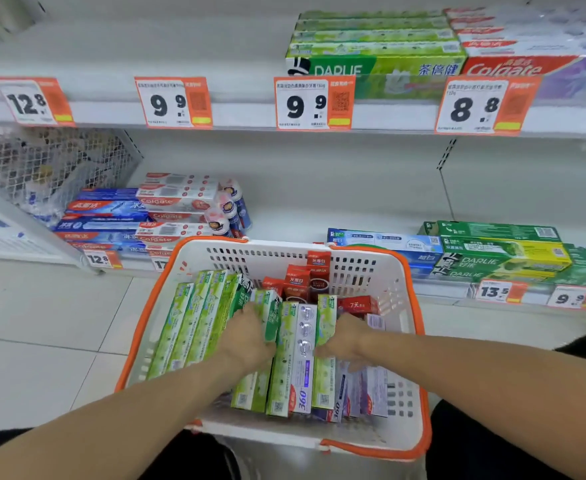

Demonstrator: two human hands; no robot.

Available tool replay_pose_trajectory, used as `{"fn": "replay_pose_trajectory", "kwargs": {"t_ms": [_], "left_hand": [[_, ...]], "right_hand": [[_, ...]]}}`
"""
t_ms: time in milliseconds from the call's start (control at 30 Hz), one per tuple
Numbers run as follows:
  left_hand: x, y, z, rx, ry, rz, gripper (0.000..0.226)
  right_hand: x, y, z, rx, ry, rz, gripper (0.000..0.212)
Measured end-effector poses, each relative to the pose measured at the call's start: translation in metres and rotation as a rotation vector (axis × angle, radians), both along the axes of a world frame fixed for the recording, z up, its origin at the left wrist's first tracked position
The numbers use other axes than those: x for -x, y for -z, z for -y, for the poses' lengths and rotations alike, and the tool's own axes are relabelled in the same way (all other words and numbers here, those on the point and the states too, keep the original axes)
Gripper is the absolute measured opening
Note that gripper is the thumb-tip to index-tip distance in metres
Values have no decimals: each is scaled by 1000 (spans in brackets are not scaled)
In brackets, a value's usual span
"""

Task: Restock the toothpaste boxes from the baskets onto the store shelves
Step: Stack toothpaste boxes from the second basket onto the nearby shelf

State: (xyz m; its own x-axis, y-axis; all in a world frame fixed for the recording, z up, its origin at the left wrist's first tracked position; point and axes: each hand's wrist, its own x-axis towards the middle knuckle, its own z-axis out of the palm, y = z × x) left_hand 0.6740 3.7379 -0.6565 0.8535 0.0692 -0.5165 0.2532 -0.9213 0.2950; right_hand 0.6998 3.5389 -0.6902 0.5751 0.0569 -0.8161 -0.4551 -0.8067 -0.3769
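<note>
White metal store shelves point(319, 216) far | white plastic basket with orange rim point(371, 271) near | upright silver-and-green toothpaste boxes point(293, 358), long axis near-far, between left hand point(250, 337) and right hand point(345, 336); both hands clasp bundle sides.

The basket point(402, 271) sits on the floor point(42, 323) before the lower shelf point(319, 209). Toothpaste boxes point(291, 358) lie inside it, both hands among them.
</note>
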Motion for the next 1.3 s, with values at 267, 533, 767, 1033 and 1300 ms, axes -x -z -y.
{"fn": "replay_pose_trajectory", "kwargs": {"t_ms": [267,533,767,1033,1300], "left_hand": [[10,13,6,-3,38,-272,54],[3,9,-6,311,-188,-355,51],[7,7,-5,501,-347,-325,55],[20,24,8,551,-317,-407,45],[10,21,12,608,-384,-402,64]], "right_hand": [[14,20,-2,-34,75,-4,71],[14,20,4,-68,47,-31,43],[8,14,22,-82,183,-120,83],[11,17,33,-209,228,-90,101],[-1,9,18,-56,62,-103,79]]}}
